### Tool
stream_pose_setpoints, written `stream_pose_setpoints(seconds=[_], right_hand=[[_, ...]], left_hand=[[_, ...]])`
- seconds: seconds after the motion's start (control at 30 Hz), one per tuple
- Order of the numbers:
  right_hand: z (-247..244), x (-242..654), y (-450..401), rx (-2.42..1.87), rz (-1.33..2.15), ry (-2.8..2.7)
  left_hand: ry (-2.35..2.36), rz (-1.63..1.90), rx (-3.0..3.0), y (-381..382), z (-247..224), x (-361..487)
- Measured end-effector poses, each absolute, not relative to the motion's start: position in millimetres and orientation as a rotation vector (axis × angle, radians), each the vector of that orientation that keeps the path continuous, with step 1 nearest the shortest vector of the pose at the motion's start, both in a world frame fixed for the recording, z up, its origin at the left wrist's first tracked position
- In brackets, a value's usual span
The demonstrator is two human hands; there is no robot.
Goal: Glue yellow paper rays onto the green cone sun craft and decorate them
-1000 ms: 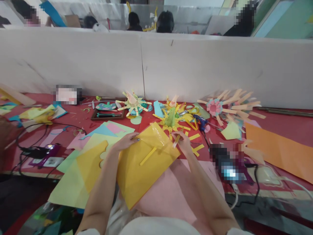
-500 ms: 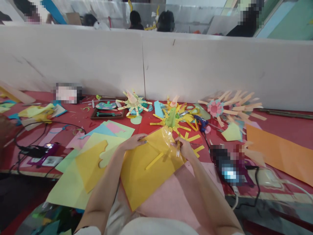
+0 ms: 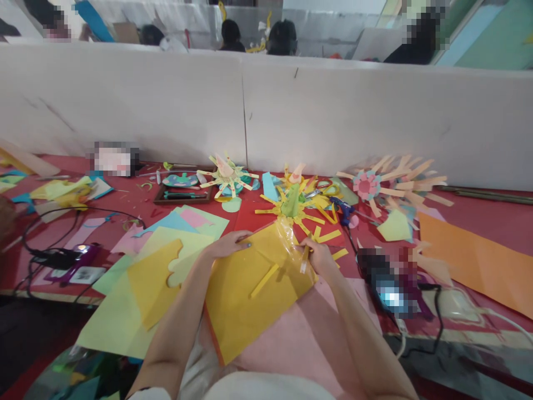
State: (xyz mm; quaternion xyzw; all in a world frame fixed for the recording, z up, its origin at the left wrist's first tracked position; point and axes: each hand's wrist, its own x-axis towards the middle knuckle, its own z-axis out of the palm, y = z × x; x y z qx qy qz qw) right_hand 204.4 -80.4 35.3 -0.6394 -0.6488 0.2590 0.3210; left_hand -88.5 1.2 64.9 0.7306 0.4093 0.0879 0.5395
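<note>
A pack of yellow paper in a clear plastic sleeve (image 3: 250, 322) tilts in front of me over the table's near edge. My left hand (image 3: 228, 244) grips its upper left edge, thumb on top. At the upper right corner, my right hand (image 3: 318, 256) is closed on the crinkled plastic, with a slim yellowish-brown piece with a pale end (image 3: 306, 260) at its fingers; I cannot make out its kind. A loose yellow paper strip (image 3: 264, 281) lies on the pack. Just beyond is a yellow paper flower with a green cone (image 3: 292, 203).
Left lie coloured sheets (image 3: 120, 316) and a tray with pens (image 3: 183, 195). A blue glue gun (image 3: 343, 211), scissors (image 3: 318, 190) and yellow strips (image 3: 327, 236) are right of the flower. Farther right are cabled devices (image 3: 391, 297) and orange paper (image 3: 478, 261). A white partition (image 3: 166, 100) stands behind.
The pack has shifted slightly toward me, and the loose strip on it has slid a little down and right. Both hands keep their hold.
</note>
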Motion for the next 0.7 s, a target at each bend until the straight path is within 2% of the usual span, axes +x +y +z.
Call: stream_pose_setpoints(seconds=[0.13, 0.3, 0.7], right_hand=[[42.4, 211.3, -83.2, -1.689, 0.454, -1.951], [51.5, 227.6, -86.1, -1.603, 0.331, -2.033], [69.9, 259.5, -87.9, -1.633, 0.188, -1.462]], left_hand=[[0.961, 0.196, 1.743, 0.6, 62.9, -87.7], [0.946, 0.191, 1.769, 1.6, 60.8, -87.2], [0.921, 0.207, 1.755, -2.6, 78.5, -89.3]])
